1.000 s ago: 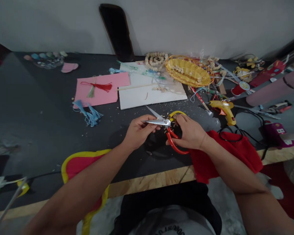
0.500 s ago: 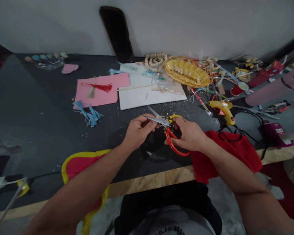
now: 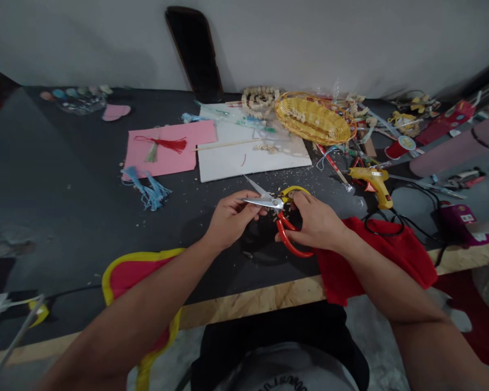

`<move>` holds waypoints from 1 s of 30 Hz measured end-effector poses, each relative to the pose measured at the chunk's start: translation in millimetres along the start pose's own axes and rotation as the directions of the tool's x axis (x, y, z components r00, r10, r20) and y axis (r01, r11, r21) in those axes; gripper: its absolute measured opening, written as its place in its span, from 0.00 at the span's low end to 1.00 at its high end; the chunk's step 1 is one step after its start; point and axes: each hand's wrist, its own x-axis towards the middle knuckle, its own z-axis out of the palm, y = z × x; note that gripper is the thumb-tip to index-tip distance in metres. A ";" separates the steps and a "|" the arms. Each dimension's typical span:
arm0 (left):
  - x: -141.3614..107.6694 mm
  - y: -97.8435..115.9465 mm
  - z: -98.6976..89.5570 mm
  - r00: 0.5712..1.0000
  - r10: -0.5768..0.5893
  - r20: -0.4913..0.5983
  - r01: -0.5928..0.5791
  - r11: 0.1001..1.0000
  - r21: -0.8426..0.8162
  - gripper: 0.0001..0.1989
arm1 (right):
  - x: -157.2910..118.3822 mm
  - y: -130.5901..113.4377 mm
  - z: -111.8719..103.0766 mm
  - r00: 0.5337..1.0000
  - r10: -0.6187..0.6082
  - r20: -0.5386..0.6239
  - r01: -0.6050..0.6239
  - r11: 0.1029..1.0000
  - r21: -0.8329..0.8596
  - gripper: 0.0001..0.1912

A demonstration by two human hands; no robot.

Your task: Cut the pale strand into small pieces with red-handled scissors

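My right hand [image 3: 315, 222] grips scissors [image 3: 287, 233] with one red and one yellow handle, and their blades stand apart, pointing left. Close to the blades, the fingers of my left hand [image 3: 230, 220] are pinched together. What they pinch is too small and too hidden behind the lower blade to name. Small pale crumbs lie on the dark table around the scissors' pivot. Behind my hands rests a white sheet [image 3: 224, 165], with a thin stick across it and a short reddish strip on it.
Pink paper [image 3: 171, 163] with red and green tassels lies left of the white sheet, beside a blue tassel [image 3: 152, 194]. Rightward are a yellow wicker basket [image 3: 313, 122], a yellow glue gun [image 3: 372, 182], a red cloth [image 3: 395, 252] and a pink bottle [image 3: 448, 149]. A phone [image 3: 195, 51] leans on the wall.
The scissors have tilted slightly, and the lower blade now sits a little lower at its tip. My right hand has shifted very slightly; my left hand stays nearly in place.
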 end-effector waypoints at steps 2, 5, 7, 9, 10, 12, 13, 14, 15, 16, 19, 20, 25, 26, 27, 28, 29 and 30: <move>-0.1 2.1 1.1 1.000 -0.005 -0.003 0.005 1.000 -0.010 0.12 | -0.3 0.4 0.3 1.000 0.000 0.007 0.000 1.000 0.004 0.35; -0.2 3.7 2.0 1.000 0.003 -0.007 -0.003 1.000 -0.020 0.13 | -1.0 -1.3 -1.5 1.000 0.002 0.025 -0.002 1.000 -0.015 0.32; -0.2 2.9 1.9 1.000 0.018 -0.009 -0.018 1.000 -0.017 0.13 | -1.8 -4.1 -3.7 0.999 0.020 0.047 -0.018 0.999 -0.029 0.30; 0.1 1.3 1.4 0.999 0.028 -0.020 -0.029 0.999 -0.020 0.13 | -2.6 -7.4 -5.6 0.997 0.042 0.059 -0.040 0.998 -0.042 0.28; 0.3 0.5 1.1 0.999 0.027 -0.029 -0.028 0.999 -0.027 0.13 | -2.9 -8.9 -6.3 0.997 0.051 0.060 -0.049 0.998 -0.046 0.28; 0.6 -0.4 0.8 0.999 0.015 -0.051 -0.017 0.999 -0.047 0.13 | -3.4 -10.8 -6.9 0.996 0.064 0.054 -0.061 0.997 -0.051 0.28; 0.7 -0.4 0.8 0.998 0.007 -0.058 -0.010 0.998 -0.055 0.14 | -3.4 -11.0 -6.8 0.996 0.067 0.050 -0.064 0.997 -0.049 0.28; 0.7 -0.1 0.8 0.998 0.003 -0.061 -0.007 0.998 -0.058 0.14 | -3.4 -10.8 -6.5 0.997 0.068 0.048 -0.066 0.997 -0.045 0.29; 0.7 0.3 0.8 0.998 0.003 -0.058 -0.006 0.998 -0.056 0.14 | -3.2 -10.1 -6.0 0.997 0.068 0.045 -0.066 0.997 -0.040 0.30; 0.5 0.7 0.8 0.999 0.007 -0.051 -0.009 0.999 -0.050 0.14 | -3.0 -9.1 -5.5 0.997 0.066 0.039 -0.065 0.997 -0.037 0.30; -0.4 1.4 0.4 0.999 0.018 -0.031 -0.018 1.000 -0.019 0.13 | -2.0 -5.3 -3.9 0.999 0.049 0.006 -0.049 0.998 -0.047 0.35; -0.7 1.3 0.1 0.999 0.019 -0.028 -0.019 1.000 -0.007 0.12 | -1.7 -4.3 -3.6 0.999 0.038 -0.007 -0.038 0.998 -0.053 0.36; -1.8 0.8 -0.6 1.000 0.014 0.010 -0.014 0.999 0.033 0.12 | -0.6 -2.3 -3.1 0.999 -0.015 -0.032 0.013 0.999 -0.051 0.40; -1.8 1.1 -0.4 1.000 0.011 0.013 -0.012 1.000 0.028 0.12 | -0.6 -2.1 -2.9 0.999 -0.019 -0.032 0.017 0.999 -0.046 0.39; -1.8 1.5 -0.2 1.000 0.009 0.012 -0.010 1.000 0.021 0.13 | -0.5 -2.0 -2.6 0.999 -0.020 -0.031 0.019 0.999 -0.040 0.39; -1.6 2.1 0.0 1.000 0.009 0.011 -0.009 1.000 0.016 0.13 | -0.5 -1.7 -2.3 0.999 -0.020 -0.028 0.019 0.999 -0.033 0.39; -1.5 2.7 0.3 1.000 0.010 0.011 -0.010 1.000 0.016 0.13 | -0.5 -1.5 -2.0 1.000 -0.019 -0.025 0.018 1.000 -0.024 0.38; -1.4 3.2 0.4 1.000 0.013 0.013 -0.013 1.000 0.020 0.13 | -0.6 -1.3 -1.8 1.000 -0.017 -0.020 0.017 1.000 -0.015 0.37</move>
